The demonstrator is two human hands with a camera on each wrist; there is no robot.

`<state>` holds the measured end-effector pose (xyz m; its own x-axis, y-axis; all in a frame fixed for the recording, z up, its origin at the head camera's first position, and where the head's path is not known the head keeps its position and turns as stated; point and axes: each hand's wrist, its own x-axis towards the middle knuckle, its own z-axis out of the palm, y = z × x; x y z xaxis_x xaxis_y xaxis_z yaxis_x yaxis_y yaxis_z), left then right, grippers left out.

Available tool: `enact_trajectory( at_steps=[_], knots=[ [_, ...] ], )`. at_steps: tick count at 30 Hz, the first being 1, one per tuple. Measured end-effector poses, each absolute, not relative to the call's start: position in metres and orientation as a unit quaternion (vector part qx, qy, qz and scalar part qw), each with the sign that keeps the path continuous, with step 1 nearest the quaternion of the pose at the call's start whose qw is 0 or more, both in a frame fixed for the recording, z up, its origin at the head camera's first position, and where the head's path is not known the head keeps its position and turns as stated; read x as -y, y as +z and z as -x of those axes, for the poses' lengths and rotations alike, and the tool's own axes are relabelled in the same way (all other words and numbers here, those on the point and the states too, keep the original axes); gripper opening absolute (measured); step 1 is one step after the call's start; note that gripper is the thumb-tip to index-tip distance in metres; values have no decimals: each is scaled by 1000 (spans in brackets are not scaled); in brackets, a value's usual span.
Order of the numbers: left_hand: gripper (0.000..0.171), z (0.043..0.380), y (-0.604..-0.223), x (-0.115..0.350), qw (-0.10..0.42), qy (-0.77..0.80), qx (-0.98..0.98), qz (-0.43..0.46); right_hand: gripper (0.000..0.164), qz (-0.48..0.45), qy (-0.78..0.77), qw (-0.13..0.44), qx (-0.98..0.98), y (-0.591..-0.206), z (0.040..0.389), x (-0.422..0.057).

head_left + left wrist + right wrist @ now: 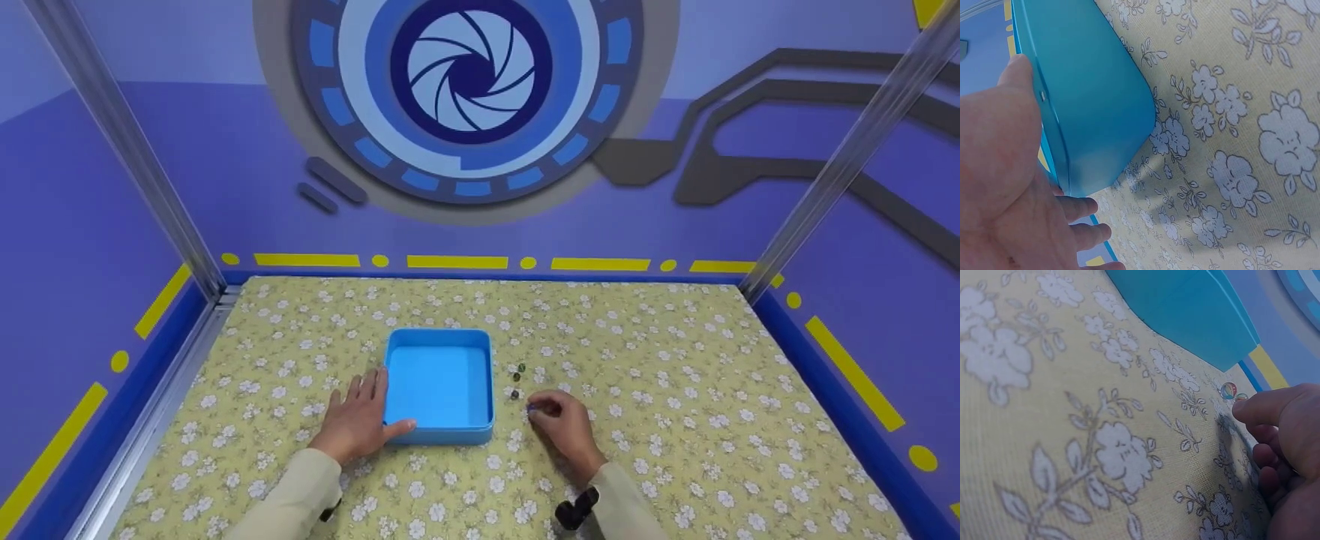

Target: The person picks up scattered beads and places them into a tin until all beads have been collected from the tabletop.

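A square light-blue box (439, 436) without a lid stands on the floral tablecloth. My left hand (356, 416) rests against its left side, fingers straight along the wall and thumb over the front rim; the left wrist view shows the palm (1005, 185) beside the box wall (1089, 84). To the right of the box, my right hand (564, 426) pinches a small bluish marble (532, 407) between thumb and fingertips, low over the cloth. Several glass marbles (514, 394) lie between box and hand. In the right wrist view, a clear marble with coloured swirls (1228, 390) lies beyond the thumb.
The yellow floral cloth (675, 420) covers the table. Purple-blue printed panels (187, 165) enclose the back and sides, with metal posts (135, 150) at the corners. A dark wrist strap (576, 510) sits on the right sleeve.
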<state>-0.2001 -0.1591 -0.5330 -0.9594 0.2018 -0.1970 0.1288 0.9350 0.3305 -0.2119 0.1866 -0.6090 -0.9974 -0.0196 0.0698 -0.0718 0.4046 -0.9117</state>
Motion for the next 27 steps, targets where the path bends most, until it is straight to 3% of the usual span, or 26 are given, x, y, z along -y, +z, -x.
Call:
enact_trajectory(
  at_steps=[27],
  knots=[
    [102, 199, -533, 159, 106, 158, -978, -86, 19, -13, 556, 16, 831, -601, 213, -186]
  ],
)
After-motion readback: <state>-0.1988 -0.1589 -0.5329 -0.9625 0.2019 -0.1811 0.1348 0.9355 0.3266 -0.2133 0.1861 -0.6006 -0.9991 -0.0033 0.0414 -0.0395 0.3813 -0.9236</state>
